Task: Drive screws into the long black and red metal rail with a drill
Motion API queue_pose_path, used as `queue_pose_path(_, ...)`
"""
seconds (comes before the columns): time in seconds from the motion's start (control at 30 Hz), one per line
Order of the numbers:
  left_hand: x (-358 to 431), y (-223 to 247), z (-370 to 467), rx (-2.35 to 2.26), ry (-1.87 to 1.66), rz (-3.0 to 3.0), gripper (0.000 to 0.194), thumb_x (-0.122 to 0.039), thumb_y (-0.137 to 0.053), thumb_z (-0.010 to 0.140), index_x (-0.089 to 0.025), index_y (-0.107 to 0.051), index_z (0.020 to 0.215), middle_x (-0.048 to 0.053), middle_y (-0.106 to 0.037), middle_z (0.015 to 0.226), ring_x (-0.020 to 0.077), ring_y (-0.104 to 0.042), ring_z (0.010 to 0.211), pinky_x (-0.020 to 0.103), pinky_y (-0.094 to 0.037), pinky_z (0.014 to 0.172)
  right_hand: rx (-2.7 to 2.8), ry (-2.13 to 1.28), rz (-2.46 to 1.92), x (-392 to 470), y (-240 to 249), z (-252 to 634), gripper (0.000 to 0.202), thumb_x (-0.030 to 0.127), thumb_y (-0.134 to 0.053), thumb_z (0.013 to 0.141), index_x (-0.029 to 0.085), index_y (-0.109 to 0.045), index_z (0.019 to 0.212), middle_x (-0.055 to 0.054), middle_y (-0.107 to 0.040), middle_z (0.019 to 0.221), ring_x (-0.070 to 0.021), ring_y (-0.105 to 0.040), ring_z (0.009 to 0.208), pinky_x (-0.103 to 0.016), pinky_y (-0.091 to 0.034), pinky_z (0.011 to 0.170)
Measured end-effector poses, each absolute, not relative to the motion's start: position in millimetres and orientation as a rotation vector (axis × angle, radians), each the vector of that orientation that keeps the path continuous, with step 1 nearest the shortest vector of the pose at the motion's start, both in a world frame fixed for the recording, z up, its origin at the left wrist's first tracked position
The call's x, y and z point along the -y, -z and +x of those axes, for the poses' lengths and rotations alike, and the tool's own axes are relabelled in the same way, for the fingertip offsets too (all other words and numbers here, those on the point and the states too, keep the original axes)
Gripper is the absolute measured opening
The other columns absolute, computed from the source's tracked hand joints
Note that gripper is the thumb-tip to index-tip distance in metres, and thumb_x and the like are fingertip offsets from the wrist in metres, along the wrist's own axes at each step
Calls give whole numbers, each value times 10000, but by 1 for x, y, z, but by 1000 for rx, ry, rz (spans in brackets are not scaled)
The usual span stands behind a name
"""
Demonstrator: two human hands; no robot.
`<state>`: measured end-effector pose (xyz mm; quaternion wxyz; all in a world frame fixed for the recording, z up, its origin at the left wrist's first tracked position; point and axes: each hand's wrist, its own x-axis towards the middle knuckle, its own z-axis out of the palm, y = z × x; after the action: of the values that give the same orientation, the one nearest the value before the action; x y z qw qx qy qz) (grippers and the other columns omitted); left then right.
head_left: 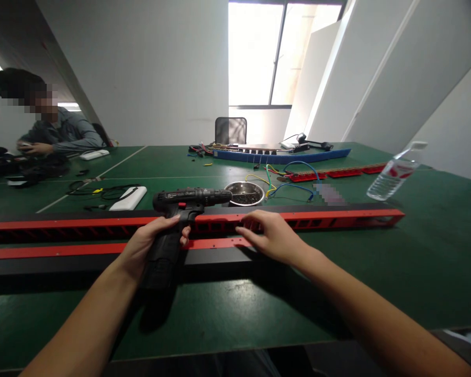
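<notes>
My left hand (151, 238) is wrapped around the grip of a black cordless drill (167, 251) that has a red switch. The drill's chuck and bit point right, over the near rim of a metal bowl (264, 193) of small dark screws. My right hand (275, 235) hovers at the long red and black metal rail (361, 217), thumb and curled fingers apart. Whether its fingertips touch the rail I cannot tell. The rail lies across the table, its red edges running side by side with a slotted channel between.
Behind the rail lie loose coloured wires (275, 183), red strips (337, 173) and a blue bar (282, 156). A tilted-looking water bottle (390, 178) stands right. At left are a white box (129, 199), black cables (88, 188) and a seated person (70, 128).
</notes>
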<state>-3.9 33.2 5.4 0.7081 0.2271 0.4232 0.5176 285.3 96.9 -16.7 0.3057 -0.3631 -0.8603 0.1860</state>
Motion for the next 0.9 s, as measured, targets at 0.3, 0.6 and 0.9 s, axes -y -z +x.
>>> queue_pose_path(0.3,-30,-6,0,-929,-1287,585,119,-177,-617,924,-70,-664,942,105,-669,822,162,-655,670,277,-613,670,2802,134,-1048,-65,29,263,795,886,-385,845,153,-638,1017,-159,-708,932,-322,-693,851,-399,-487,764)
queue_pose_path(0.6,-24,-4,-6,-886,-1288,723,150,-197,-592,946,-67,-665,965,106,-647,872,165,-632,740,275,-610,731,2866,125,-991,-66,27,281,726,814,-418,904,137,-647,1037,-164,-715,949,-318,-706,853,-382,-481,726)
queue_pose_path(0.9,-20,-9,-1,-945,-1247,683,91,-207,-637,907,-116,-631,908,103,-653,838,163,-636,671,261,-591,595,2850,144,-994,-88,28,335,683,785,-515,886,147,-667,1076,-151,-725,955,-308,-704,850,-373,-472,735)
